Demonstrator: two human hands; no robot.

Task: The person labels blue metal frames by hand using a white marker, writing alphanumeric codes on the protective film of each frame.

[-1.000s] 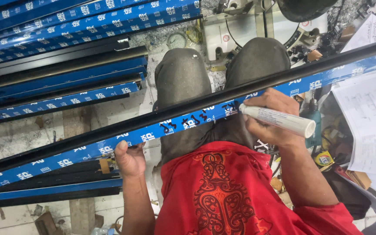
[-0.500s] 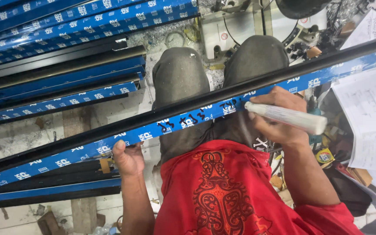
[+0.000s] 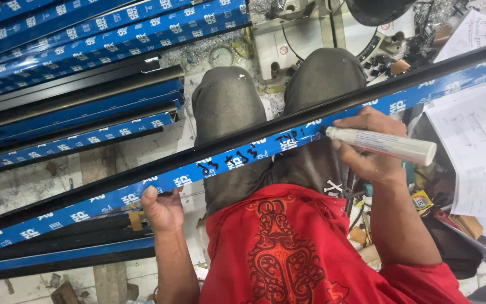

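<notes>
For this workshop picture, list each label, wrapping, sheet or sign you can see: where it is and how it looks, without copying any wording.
Protective film: long blue strip with white logos and black handwritten marks, on the black bar across the lap.
Marker: white barrel with printed label, in the right hand.
Wrapped bars: same blue film, stacked upper left.
Paper sheets: white, with line drawings, at right.
Round stickers: small, red and white, on the pale machine at top.

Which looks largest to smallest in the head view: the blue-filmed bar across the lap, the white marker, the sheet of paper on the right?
1. Blue-filmed bar, spanning the frame.
2. Sheet of paper.
3. White marker, in the right hand.
</notes>
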